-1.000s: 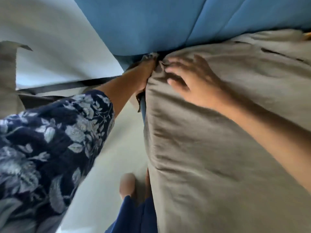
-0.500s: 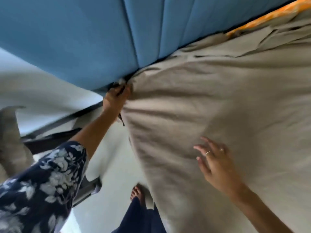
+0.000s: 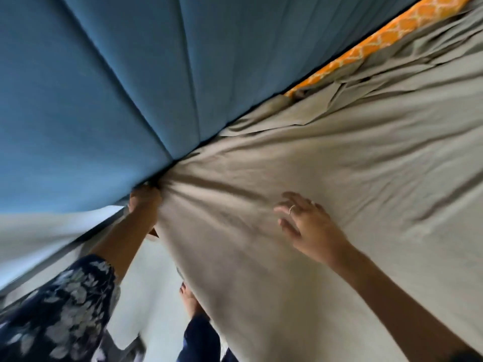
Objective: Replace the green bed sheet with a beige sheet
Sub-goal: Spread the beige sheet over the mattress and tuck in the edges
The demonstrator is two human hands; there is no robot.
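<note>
The beige sheet [image 3: 326, 178] covers the bed across the right and lower part of the view, wrinkled toward its corner. My left hand [image 3: 145, 205] grips that corner where the bed meets the blue padded headboard [image 3: 104, 87]; folds fan out from the grip. My right hand [image 3: 305, 226] lies flat on the sheet with fingers spread, well to the right of the corner. A ring is on one finger. No green sheet is in view.
An orange patterned strip [image 3: 379, 40] shows between the headboard and the sheet at the upper right. Pale floor [image 3: 154, 288] and my bare foot [image 3: 190, 301] lie beside the bed at the bottom. A white wall [image 3: 39, 231] is at the left.
My right hand left the corner and slid right and down onto the flat sheet. My left hand stayed gripping the corner. The view swung to show more of the bed.
</note>
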